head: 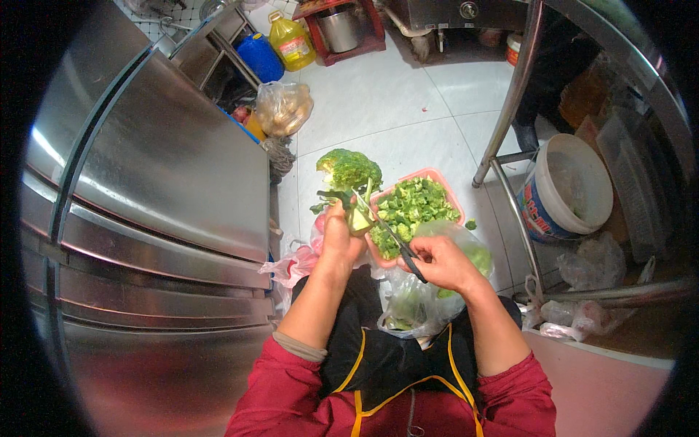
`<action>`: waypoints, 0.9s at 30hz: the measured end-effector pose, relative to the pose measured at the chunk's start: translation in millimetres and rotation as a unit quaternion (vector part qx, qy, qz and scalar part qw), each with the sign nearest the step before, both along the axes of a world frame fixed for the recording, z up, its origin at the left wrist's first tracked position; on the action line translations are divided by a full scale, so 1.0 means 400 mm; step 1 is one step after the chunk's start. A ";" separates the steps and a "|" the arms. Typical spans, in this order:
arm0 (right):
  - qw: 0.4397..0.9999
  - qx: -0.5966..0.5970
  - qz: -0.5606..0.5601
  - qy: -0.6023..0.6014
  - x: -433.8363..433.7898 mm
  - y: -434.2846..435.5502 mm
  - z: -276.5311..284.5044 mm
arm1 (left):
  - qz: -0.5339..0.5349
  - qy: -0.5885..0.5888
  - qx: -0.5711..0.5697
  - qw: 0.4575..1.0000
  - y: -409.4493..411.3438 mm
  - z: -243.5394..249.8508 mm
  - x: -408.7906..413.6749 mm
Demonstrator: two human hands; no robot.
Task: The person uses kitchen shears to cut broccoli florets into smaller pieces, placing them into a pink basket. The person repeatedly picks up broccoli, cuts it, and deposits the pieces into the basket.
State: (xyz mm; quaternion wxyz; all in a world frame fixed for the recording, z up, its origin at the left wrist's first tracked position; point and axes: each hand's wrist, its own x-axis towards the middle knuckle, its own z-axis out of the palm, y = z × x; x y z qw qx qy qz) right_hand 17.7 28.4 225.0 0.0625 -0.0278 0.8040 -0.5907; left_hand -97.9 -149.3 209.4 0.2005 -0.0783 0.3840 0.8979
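My left hand (339, 236) grips a head of broccoli (349, 168) by its thick pale stalk, with the green crown pointing away from me. In my right hand (441, 261) is a pair of scissors (398, 240) with black handles. Their blades stand partly apart and reach to the stalk and its leafy side stems, beside my left fingers. Whether the blades touch a stem is hard to tell. Beyond my hands a pink plastic basket (462, 205) holds many small cut broccoli florets (418, 202). A clear plastic bag (407, 306) with green vegetables inside lies before my lap.
Stainless steel cabinet doors (175, 164) rise close on my left. A metal table leg (510, 104) and a white bucket (573, 185) stand at right. A pink plastic bag (297, 265) is by my left knee. A knotted bag (284, 109), blue jug (261, 57) and oil bottle (292, 43) stand farther off.
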 end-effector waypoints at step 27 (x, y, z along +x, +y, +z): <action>0.995 0.089 -0.007 -0.049 -0.014 -0.005 -0.015 | 0.093 0.177 -0.224 0.954 0.017 -0.035 -0.002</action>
